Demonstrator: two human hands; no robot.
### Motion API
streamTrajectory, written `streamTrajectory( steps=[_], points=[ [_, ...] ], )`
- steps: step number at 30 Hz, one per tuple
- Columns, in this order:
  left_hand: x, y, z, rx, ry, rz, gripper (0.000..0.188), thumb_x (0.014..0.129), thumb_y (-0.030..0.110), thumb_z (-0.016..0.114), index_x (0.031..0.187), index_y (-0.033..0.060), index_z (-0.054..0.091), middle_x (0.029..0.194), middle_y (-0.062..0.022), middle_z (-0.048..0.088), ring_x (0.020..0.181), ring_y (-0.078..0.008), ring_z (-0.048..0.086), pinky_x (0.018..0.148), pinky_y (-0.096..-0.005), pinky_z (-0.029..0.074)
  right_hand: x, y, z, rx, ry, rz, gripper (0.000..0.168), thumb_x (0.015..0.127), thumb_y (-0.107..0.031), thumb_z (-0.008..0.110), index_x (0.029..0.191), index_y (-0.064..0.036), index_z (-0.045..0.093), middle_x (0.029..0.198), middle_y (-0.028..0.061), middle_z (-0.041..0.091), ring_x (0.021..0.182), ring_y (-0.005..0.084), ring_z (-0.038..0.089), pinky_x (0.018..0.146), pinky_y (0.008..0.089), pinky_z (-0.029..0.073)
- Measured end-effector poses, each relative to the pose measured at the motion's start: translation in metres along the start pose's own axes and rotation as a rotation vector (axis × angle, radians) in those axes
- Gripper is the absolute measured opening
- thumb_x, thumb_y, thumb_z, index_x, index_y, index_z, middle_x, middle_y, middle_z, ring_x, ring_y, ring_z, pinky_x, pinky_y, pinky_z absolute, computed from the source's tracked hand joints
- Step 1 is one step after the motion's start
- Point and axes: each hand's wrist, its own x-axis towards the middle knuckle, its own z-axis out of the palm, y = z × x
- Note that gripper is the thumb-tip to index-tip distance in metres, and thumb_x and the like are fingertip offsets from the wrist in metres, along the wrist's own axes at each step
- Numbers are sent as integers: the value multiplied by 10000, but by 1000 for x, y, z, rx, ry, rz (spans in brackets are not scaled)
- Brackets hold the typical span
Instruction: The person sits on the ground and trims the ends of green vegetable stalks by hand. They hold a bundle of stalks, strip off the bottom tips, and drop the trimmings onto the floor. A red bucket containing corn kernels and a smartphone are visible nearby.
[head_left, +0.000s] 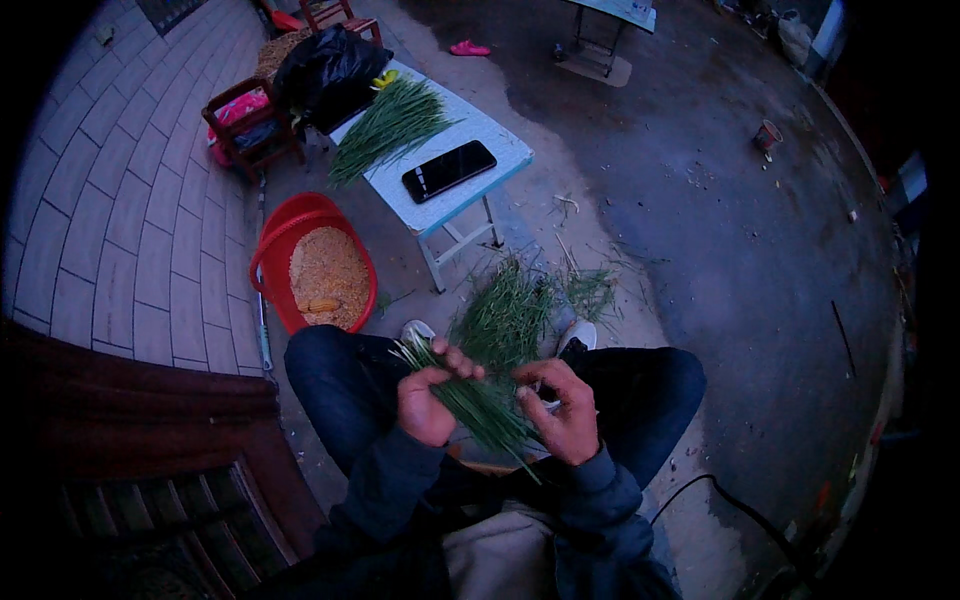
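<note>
My left hand (431, 397) is closed around a bunch of long green leafy stalks, likely chives (484, 409), with pale ends pointing up and left. To the right of the bunch is my right hand (559, 409), thumb and forefinger curled close together near the leaves; whether anything thin lies between them cannot be told. On the ground between my shoes is a loose heap of green blades (510, 311). A larger pile of the same stalks (397, 124) lies on a small white table (495, 161), beside a black smartphone (450, 171).
At the left stands a red plastic basket (364, 262) of corn kernels with a corn cob (319, 305). A black plastic bag (330, 67) sits at the table's far end, near a wooden chair (281, 139). A black cable (742, 506) runs along the ground at lower right.
</note>
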Motion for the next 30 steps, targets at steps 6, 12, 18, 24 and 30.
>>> streamTrajectory(
  steps=[6, 12, 18, 24, 30],
  points=[
    [0, -4, 2, 96, -38, -30, 326, 768, -50, 503, 1051, 111, 484, 886, -70, 515, 874, -241, 543, 921, -432, 445, -6, 26, 19, 5, 118, 23, 90, 822, -76, 661, 864, -1, 636, 820, 100, 631, 738, 230, 612, 693, 311, 477],
    [0, -7, 10, 222, 34, 28, 344, 792, -57, 491, 1096, 105, 491, 886, -92, 531, 887, -249, 553, 913, -443, 457, -10, 58, 15, 346, 244, 299, 112, 891, -84, 630, 825, 4, 611, 824, 13, 609, 734, 94, 548, 657, 278, 450],
    [-3, -10, 20, 369, 87, -16, 383, 792, -54, 504, 1153, 73, 485, 955, -115, 580, 904, -256, 587, 888, -442, 489, -2, 36, 14, 253, 243, 181, 105, 890, -71, 637, 959, 2, 665, 941, 54, 636, 832, 126, 588, 723, 279, 463],
    [-6, -21, 17, 618, 62, -94, 424, 823, -64, 520, 1238, 15, 487, 1066, -137, 622, 982, -257, 622, 903, -409, 507, 8, 31, 19, 165, 171, 87, 138, 879, -84, 653, 990, -6, 682, 958, 89, 645, 855, 190, 620, 758, 288, 477],
    [-9, -32, 10, 700, 92, -94, 418, 841, -65, 551, 1254, 1, 541, 1139, -87, 631, 1062, -214, 627, 951, -363, 496, 11, 22, 26, 135, 139, 134, 138, 840, -97, 693, 949, -15, 704, 949, 92, 643, 868, 211, 635, 726, 314, 490]
  ],
)
